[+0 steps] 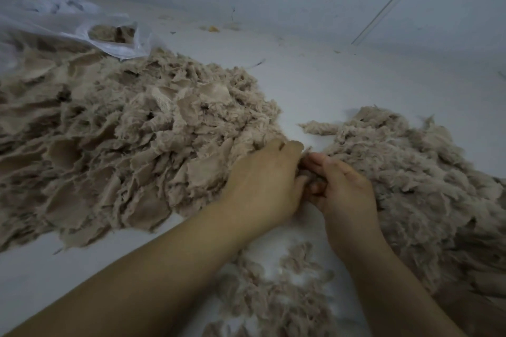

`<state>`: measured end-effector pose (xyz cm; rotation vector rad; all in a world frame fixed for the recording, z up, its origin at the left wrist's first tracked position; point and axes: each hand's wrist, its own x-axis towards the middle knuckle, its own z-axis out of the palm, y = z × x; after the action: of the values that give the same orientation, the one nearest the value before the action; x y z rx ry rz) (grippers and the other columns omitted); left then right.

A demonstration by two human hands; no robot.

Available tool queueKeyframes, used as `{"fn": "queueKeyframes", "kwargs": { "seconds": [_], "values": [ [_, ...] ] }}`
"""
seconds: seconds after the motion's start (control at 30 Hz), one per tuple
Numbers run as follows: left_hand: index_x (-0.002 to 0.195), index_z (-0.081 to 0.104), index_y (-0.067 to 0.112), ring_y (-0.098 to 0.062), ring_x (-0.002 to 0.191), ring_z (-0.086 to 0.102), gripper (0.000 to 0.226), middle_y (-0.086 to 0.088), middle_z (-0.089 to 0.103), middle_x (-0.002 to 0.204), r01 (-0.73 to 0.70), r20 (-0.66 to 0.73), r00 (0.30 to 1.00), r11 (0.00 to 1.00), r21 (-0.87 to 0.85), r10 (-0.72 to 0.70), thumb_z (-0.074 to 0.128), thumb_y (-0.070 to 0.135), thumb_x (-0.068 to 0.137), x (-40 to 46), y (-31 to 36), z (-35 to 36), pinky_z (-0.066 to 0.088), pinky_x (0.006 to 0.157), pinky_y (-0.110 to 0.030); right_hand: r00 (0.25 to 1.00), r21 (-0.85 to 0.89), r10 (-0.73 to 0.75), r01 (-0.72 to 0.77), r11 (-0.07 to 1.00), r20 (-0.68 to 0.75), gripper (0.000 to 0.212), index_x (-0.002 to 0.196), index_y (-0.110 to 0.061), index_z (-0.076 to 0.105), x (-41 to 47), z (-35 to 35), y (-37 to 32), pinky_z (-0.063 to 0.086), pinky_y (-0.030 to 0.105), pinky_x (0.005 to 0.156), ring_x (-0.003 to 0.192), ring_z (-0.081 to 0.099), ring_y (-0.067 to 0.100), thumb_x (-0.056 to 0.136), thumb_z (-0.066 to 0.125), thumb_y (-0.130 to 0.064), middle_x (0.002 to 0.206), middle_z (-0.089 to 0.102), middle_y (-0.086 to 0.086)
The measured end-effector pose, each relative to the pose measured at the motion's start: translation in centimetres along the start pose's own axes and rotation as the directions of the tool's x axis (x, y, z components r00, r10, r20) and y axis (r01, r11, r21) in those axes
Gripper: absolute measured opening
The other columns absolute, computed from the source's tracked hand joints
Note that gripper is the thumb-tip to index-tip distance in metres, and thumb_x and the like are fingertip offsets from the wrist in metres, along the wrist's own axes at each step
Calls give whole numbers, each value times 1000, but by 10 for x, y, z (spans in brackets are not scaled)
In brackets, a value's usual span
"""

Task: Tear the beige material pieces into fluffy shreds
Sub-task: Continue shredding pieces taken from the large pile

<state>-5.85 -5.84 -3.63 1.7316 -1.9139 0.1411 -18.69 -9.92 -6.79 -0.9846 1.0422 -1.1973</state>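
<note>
We see both hands meeting at centre frame, between two heaps. Left hand [267, 183] is knuckles-up, fingers curled down onto a small wad of beige material [308, 169]. Right hand [345, 189] faces it, fingers curled, pinching the same wad from the other side. Fingertips of both hands touch or nearly touch; the wad is mostly hidden between them, only a fuzzy edge shows.

Left of the hands we have the pile of untorn pieces [115, 139]: flat, ragged-edged patches of woven beige cloth, layered like scales, frayed fringe on every edge. A few show a visible weave.

Right of the hands, the pile of shreds [416, 180]: same colour, no flat faces, loose woolly fibre, soft lumpy outline. A thin tuft sticks out from its upper left edge.

Near the bottom edge, between the forearms, scattered loose shreds [276, 293] lie thin on the surface, white showing through.

All of it sits on a smooth white surface [342, 74]. Far left, a crumpled translucent white plastic bag [82, 24] with more beige material visible in its mouth, touching the back of the untorn pile.
</note>
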Motion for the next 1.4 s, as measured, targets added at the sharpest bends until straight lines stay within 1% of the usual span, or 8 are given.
{"fn": "queueKeyframes", "kwargs": {
  "seconds": [0.13, 0.4, 0.63, 0.77, 0.9, 1.1, 1.27, 1.4],
  "values": [
    [121, 53, 16, -29, 95, 62, 31, -7, 64, 104, 205, 184, 967, 968, -142, -178, 56, 20, 90, 8, -6, 20, 54, 76, -45, 999, -80, -33, 35, 996, 37, 28, 102, -10, 73, -1, 2, 2, 55, 23, 59, 52, 58, 5, 106, 46, -18, 96, 78, 7],
    [86, 75, 10, -7, 72, 61, 11, -2, 72, 78, 117, -236, 936, 866, -487, -259, 66, 4, 86, 6, -10, 13, 48, 65, -13, 991, -370, -38, 82, 925, 124, 26, 86, -15, 76, 2, 0, 7, 58, 40, 69, 63, 70, 18, 101, 58, -24, 78, 76, 7],
    [80, 66, 6, -20, 65, 57, 15, -3, 63, 73, -142, -311, 950, 935, -324, 36, 60, 11, 92, -13, 4, 6, 48, 59, -41, 994, -363, -62, 89, 928, 86, 71, 85, -12, 73, -4, 2, 2, 55, 64, 81, 87, 70, 42, 78, 45, -77, 86, 72, 20],
    [83, 67, 6, -20, 67, 58, 10, -4, 64, 76, -86, -313, 950, 952, -294, -11, 64, 9, 92, -17, 4, 4, 49, 58, -41, 996, -270, -64, 78, 960, 62, 58, 80, -14, 72, -5, 4, 0, 59, 58, 74, 76, 70, 44, 98, 43, -61, 85, 71, 22],
    [84, 70, 5, -25, 68, 61, 13, -6, 66, 79, -62, -374, 927, 969, -239, -33, 62, 11, 93, -16, -5, 4, 51, 63, -43, 992, -231, -77, 99, 968, 103, 54, 75, -13, 74, -8, 3, -2, 56, 32, 55, 56, 68, 22, 83, 53, -62, 73, 75, 9],
    [89, 74, 10, -23, 60, 61, 15, -5, 67, 78, -425, -232, 889, 899, -103, 394, 61, 16, 89, -24, -2, 11, 49, 46, -35, 990, -58, -8, 16, 998, 139, 51, 87, 20, 54, -8, 3, -4, 45, 48, 72, 76, 53, 36, 95, 65, -29, 77, 52, 33],
    [88, 62, 19, -10, 57, 54, 16, 3, 58, 66, 130, -172, 946, 805, -579, -276, 61, 35, 90, -15, -9, 11, 48, 52, -34, 992, -42, 11, -6, 999, 125, 46, 98, 20, 57, -3, -3, -2, 52, 47, 68, 73, 60, 40, 98, 61, -27, 86, 61, 39],
    [97, 67, 14, -9, 66, 63, 23, -1, 68, 80, 389, 229, 918, 613, -688, -324, 74, 33, 85, -9, -6, 10, 53, 59, -28, 987, 12, 15, -17, 1000, 160, 36, 92, 0, 76, 0, -4, -1, 60, 40, 65, 77, 72, 38, 87, 67, -35, 90, 73, 28]
  ]
}}
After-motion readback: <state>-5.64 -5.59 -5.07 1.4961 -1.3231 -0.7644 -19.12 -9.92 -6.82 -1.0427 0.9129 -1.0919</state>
